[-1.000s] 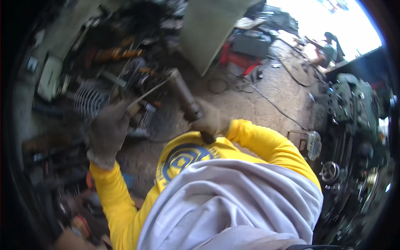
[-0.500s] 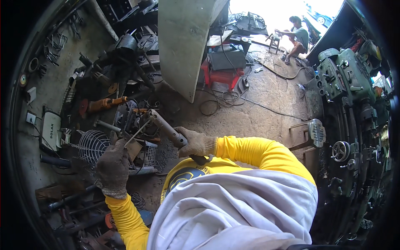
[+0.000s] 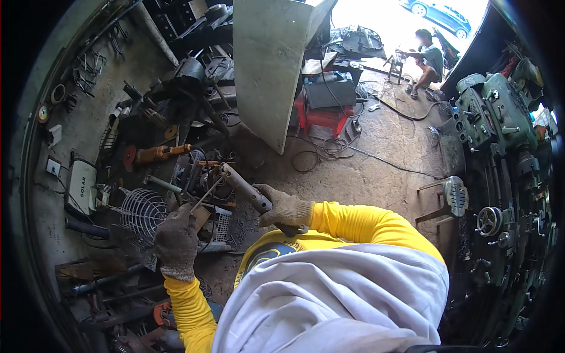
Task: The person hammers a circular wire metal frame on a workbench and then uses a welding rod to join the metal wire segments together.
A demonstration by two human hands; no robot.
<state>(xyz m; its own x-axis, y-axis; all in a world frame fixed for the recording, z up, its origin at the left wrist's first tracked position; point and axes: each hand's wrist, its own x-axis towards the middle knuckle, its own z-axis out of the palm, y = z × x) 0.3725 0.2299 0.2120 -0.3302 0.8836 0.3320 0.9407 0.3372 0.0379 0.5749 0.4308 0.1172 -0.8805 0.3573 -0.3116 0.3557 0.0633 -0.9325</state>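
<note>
A grey power tool [image 3: 244, 187], seemingly an angle grinder, is gripped at its rear by the gloved right hand [image 3: 286, 208], fingers closed around the body. A thin metal rod [image 3: 206, 194] is pinched in the closed, gloved left hand [image 3: 176, 240], its tip reaching up to the tool's head. Both are held above the cluttered floor [image 3: 376, 147], near a wire fan guard [image 3: 141, 213] and an orange grinder [image 3: 156, 153].

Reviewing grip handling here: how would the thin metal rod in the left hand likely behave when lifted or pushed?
The thin metal rod looks slender and long, so probably light and somewhat springy. Held only at one end by the gloved left hand, its free tip may wobble. Being round, it would likely roll if set down.
</note>
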